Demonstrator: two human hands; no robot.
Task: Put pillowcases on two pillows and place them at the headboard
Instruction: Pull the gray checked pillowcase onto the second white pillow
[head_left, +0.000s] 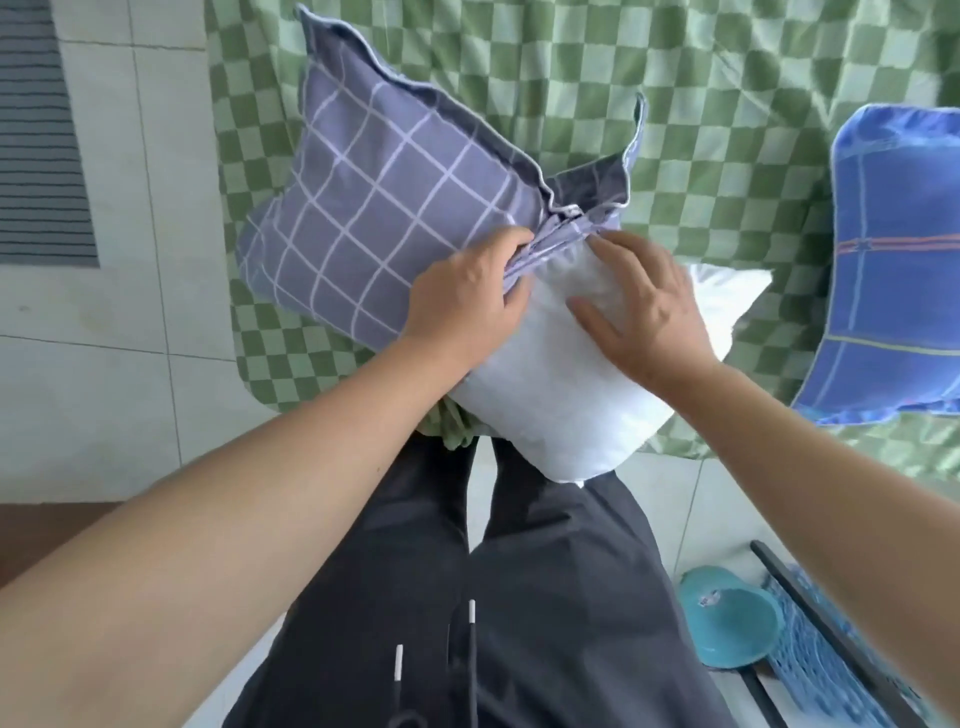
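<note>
A white pillow (561, 395) lies half inside a grey-purple checked pillowcase (374, 208) on the bed's green checkered sheet (727, 104). The left hand (467, 296) has its fingers (511, 247) curled round the bunched rim of the pillowcase opening, gripping it. Just beside them, the right hand (649, 306) rests on the bare white end of the pillow with fingers (597, 317) spread fairly wide and nearly straight, pressing down. Well to the right of those fingers lies a second pillow in a blue plaid pillowcase (893, 249).
</note>
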